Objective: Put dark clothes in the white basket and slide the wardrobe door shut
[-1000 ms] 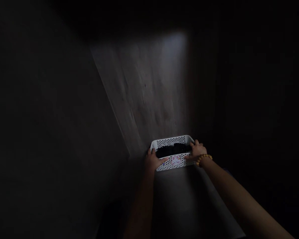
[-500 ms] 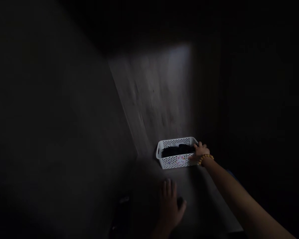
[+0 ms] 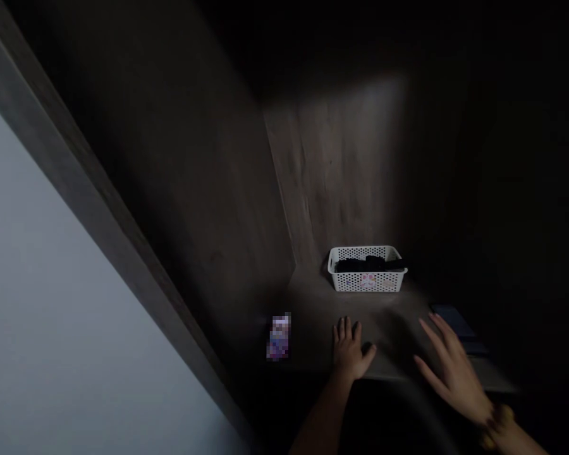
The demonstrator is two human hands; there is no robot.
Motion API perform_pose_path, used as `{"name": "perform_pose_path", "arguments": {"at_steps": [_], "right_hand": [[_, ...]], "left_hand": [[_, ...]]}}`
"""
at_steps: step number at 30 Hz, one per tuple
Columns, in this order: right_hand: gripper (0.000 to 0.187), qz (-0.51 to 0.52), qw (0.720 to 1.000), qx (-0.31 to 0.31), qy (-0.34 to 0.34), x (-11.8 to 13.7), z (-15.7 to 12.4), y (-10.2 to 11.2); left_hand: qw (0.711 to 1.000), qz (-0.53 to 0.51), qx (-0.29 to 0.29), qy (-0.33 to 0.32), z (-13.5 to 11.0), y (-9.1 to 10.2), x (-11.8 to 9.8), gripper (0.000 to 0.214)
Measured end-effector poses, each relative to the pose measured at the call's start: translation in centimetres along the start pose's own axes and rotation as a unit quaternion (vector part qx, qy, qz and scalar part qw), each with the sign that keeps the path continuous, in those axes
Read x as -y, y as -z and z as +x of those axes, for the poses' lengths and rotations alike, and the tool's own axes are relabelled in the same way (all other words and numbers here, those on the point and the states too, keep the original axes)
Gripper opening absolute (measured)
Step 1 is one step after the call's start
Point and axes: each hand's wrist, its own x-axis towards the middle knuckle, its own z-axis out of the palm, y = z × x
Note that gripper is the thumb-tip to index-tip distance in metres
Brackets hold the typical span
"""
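My left hand (image 3: 349, 354) rests palm down near the front edge of the dim shelf (image 3: 313, 297), fingers spread, holding nothing. To the right, my right hand (image 3: 452, 370), with a beaded bracelet (image 3: 497, 424) at the wrist, hovers with fingers apart and empty. Beyond both hands, against the back panel, stands a white perforated plastic basket (image 3: 367, 282) with a butterfly-like sticker on its front. Dark items (image 3: 360, 265) lie in it; one long black piece reaches over its right rim. I cannot make out their kind.
A phone-shaped object with a pixelated surface (image 3: 279, 337) lies to the left of my left hand. Flat dark-blue objects (image 3: 455, 321) lie at the right. A wooden side panel (image 3: 208, 208) rises at the left, with a pale wall (image 3: 52, 303) outside it. The right side is in deep shadow.
My right hand has let go of the basket's right end and drawn back toward me. My left hand stays spread on the shelf. The view has shifted, bringing in the pale wall and phone-shaped object.
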Motion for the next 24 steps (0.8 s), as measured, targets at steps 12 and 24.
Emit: {"name": "perform_pose_path", "arguments": {"at_steps": [12, 24], "right_hand": [[0.14, 0.006, 0.929, -0.048, -0.367, -17.9, -11.4, 19.5], [0.133, 0.145, 0.873, 0.006, -0.466, -11.2, -11.1, 21.7]], "left_hand": [[0.995, 0.099, -0.018, 0.015, -9.8, 2.2, -8.5, 0.076], [0.927, 0.033, -0.221, -0.3, -19.2, 2.4, -17.9, 0.081]]}}
